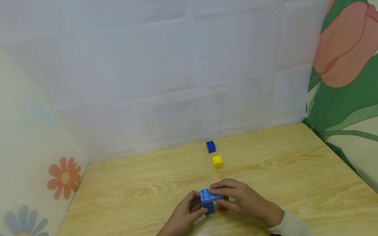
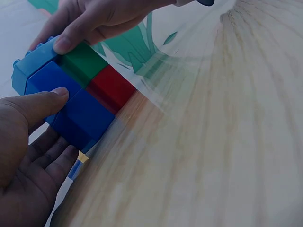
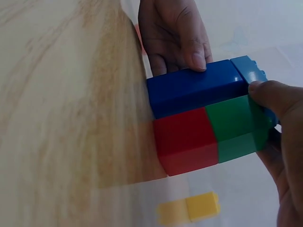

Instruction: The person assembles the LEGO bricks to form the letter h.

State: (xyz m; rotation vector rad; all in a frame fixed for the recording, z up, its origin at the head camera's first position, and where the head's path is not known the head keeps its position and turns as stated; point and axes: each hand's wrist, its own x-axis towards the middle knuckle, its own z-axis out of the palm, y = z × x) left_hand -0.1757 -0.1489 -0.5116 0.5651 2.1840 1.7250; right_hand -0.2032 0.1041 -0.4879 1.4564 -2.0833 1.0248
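A small block structure stands on the wooden table, between both hands. Its top is a light blue studded brick [image 1: 206,195]. Under one end are stacked dark blue bricks [image 2: 90,118]; under the other, a green brick [image 3: 236,127] sits on a red brick [image 3: 185,142]. From the left side, my left hand [image 1: 185,214] holds the dark blue stack, its thumb against the near face and fingers behind. My right hand [image 1: 246,197] grips the light blue brick at its right end, with the thumb at the near edge and fingers over the top and far side.
Farther back on the table [image 1: 131,186] a yellow brick [image 1: 217,162] lies beyond the structure, and a separate dark blue brick [image 1: 210,147] sits behind it. A white sheet [image 1: 172,78] hangs along the back edge. Flower-patterned panels [image 1: 348,51] stand at both sides.
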